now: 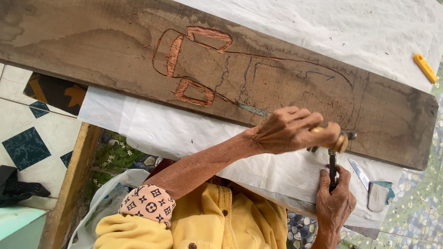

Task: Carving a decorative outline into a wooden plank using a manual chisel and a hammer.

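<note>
**Two hands work at a carved board**

A long dark brown wooden board lies across white crinkled paper. Orange lines cut into the board make a shape with small boxes.

The left hand is over the board's near edge. Its fingers are wrapped tight around a pale wooden handle.

The right hand is just below the board, over the paper. It is closed around a thin dark metal tool that points up at the board's edge.

A small knife with a shiny blade lies on the paper just right of that hand. A yellow stick-shaped thing lies above the board's right end.
</note>
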